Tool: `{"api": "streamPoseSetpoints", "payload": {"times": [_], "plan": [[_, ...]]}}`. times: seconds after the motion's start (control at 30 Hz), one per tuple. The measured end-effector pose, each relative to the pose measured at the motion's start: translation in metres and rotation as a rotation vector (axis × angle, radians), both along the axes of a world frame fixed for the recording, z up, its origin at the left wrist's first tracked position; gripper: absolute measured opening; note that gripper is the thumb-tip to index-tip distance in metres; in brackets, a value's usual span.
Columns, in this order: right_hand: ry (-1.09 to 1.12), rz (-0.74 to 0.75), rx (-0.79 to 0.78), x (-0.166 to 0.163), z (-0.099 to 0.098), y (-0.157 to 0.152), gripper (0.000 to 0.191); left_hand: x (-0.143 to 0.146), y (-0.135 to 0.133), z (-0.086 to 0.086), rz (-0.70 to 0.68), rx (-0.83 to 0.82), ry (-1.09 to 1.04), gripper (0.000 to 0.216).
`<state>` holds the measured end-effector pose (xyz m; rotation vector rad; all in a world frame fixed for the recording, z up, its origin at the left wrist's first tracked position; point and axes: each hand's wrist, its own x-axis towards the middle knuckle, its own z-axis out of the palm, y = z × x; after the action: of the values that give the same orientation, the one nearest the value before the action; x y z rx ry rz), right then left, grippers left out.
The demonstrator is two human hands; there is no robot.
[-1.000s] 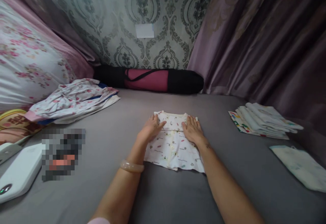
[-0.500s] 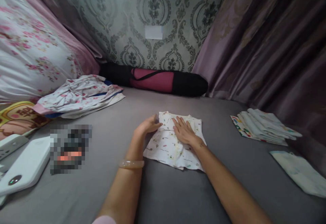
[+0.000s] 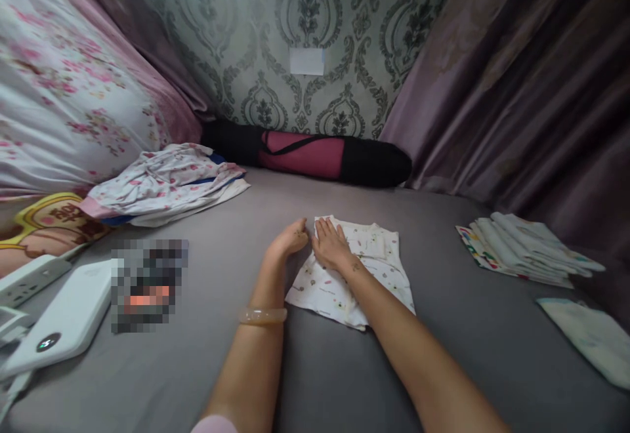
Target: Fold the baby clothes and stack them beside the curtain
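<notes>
A small white garment (image 3: 367, 269) with tiny coloured prints lies partly folded on the grey bedsheet (image 3: 319, 367) in the middle. My right hand (image 3: 331, 246) lies flat on the garment's upper left part, fingers stretched out and pointing away from me. My left hand (image 3: 290, 239), with a pale bangle (image 3: 262, 315) on its wrist, sits against the garment's left edge. Its fingers are curled onto the cloth there, right beside my right hand.
A loose pile of floral clothes (image 3: 167, 180) lies at the back left by a floral pillow (image 3: 63, 111). A pink and black rolled bag (image 3: 329, 154) lines the wall. Folded clothes (image 3: 526, 246) and another folded piece (image 3: 585, 334) lie right; a white power bank (image 3: 63, 318) lies left.
My right hand has slid left across the garment from its right shoulder until it sits beside my left hand. The left hand has turned and curled at the garment's left edge.
</notes>
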<state>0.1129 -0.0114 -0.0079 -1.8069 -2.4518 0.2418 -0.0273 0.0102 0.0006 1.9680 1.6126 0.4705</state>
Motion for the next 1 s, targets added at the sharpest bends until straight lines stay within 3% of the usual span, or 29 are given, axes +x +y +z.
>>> {"api": "streamPoseSetpoints", "payload": {"times": [0.2, 0.33, 0.53, 0.67, 0.87, 1.0], "plan": [[0.161, 0.033, -0.076, 0.009, 0.006, 0.004, 0.059, 0.004, 0.000, 0.006, 0.030, -0.004, 0.021, 0.049], [0.328, -0.009, -0.070, 0.042, 0.015, -0.007, 0.057, 0.005, -0.004, 0.012, 0.083, -0.058, 0.085, 0.045], [0.242, 0.035, 0.054, 0.129, 0.004, -0.073, 0.058, 0.004, -0.012, 0.019, 0.113, -0.244, 0.104, 0.053], [0.188, -0.021, 0.080, 0.170, -0.003, -0.120, 0.057, 0.006, -0.023, 0.025, 0.101, -0.289, 0.072, 0.060], [0.227, -0.252, 0.112, 0.187, 0.003, -0.163, 0.052, 0.005, -0.055, 0.036, 0.012, -0.239, 0.156, 0.062], [0.311, -0.342, 0.014, 0.184, 0.009, -0.180, 0.050, -0.003, -0.082, 0.036, -0.087, -0.128, 0.180, 0.060]]}}
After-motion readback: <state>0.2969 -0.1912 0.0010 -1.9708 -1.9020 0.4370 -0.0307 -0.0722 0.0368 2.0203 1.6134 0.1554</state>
